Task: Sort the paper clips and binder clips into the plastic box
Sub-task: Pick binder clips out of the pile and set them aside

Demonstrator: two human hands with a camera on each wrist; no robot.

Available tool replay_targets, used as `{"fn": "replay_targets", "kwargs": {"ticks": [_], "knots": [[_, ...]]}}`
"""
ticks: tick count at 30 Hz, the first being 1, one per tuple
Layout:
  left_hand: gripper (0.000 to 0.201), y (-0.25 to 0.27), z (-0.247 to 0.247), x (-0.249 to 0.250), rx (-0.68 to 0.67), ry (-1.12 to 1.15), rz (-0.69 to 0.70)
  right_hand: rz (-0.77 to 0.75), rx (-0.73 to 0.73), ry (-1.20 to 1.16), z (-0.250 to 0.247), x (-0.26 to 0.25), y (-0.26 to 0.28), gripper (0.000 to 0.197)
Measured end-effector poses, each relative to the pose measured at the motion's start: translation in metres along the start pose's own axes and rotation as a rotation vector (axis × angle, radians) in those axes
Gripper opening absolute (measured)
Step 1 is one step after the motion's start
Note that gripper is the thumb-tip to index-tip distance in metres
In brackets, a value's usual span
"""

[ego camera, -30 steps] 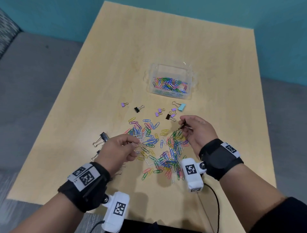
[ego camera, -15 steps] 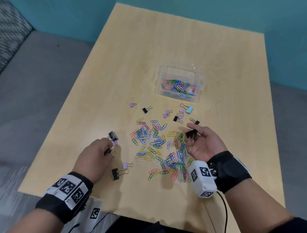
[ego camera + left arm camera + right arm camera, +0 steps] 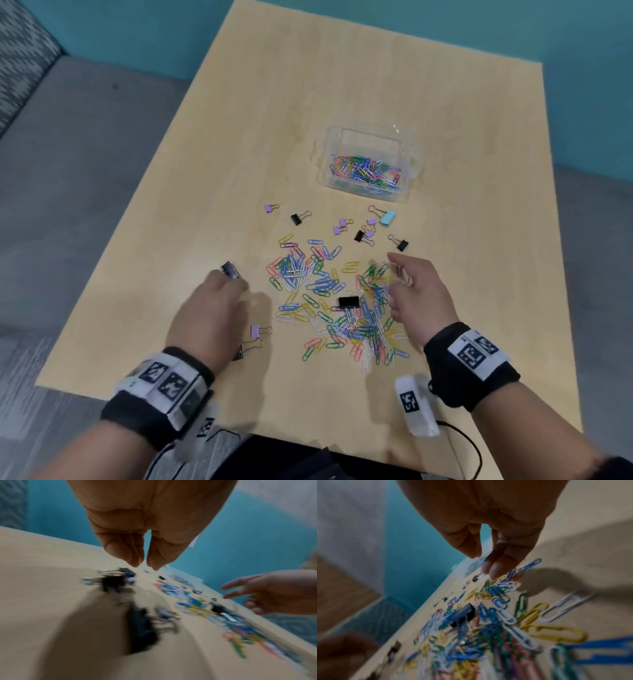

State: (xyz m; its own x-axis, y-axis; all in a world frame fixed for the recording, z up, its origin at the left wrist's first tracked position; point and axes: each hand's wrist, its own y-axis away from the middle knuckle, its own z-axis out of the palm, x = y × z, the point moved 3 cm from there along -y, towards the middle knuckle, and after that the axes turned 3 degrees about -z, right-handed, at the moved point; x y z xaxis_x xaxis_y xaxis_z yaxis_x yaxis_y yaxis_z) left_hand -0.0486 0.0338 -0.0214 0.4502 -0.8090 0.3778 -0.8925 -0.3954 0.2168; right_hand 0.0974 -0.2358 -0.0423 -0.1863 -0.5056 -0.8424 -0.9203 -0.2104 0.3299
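A clear plastic box (image 3: 409, 171) holding coloured paper clips stands beyond a loose pile of paper clips (image 3: 322, 284) (image 3: 498, 616). One black binder clip (image 3: 348, 302) (image 3: 464, 614) lies on that pile. My right hand (image 3: 394, 281) (image 3: 483, 565) hovers open over the pile's right side and holds nothing. My left hand (image 3: 229, 284) (image 3: 145, 565) hangs with fingertips close together, just above another black binder clip (image 3: 230, 270) (image 3: 127, 572); nothing shows between its fingers. A purple binder clip (image 3: 256, 330) and a black one (image 3: 239, 353) lie beside my left wrist.
Several small binder clips, purple (image 3: 269, 208), black (image 3: 296, 218) and light blue (image 3: 388, 217), lie in a row between the pile and the box. The wooden table (image 3: 274, 102) ends close to my wrists; grey floor lies to its left and a teal wall beyond.
My right hand held a black binder clip half a second ago; it is now open and the clip lies on the pile. My left hand left the pile for the binder clips on the left.
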Motion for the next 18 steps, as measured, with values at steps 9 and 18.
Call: {"fn": "replay_targets", "kwargs": {"ticks": [9, 18], "knots": [[0.019, -0.036, 0.072, 0.147, -0.266, -0.195, 0.252, -0.175, 0.116, 0.416, -0.042, 0.013, 0.014, 0.034], [0.015, -0.04, 0.07, 0.157, -0.265, -0.066, 0.141, -0.383, -0.282, 0.891, -0.026, 0.04, 0.02, 0.062]]}}
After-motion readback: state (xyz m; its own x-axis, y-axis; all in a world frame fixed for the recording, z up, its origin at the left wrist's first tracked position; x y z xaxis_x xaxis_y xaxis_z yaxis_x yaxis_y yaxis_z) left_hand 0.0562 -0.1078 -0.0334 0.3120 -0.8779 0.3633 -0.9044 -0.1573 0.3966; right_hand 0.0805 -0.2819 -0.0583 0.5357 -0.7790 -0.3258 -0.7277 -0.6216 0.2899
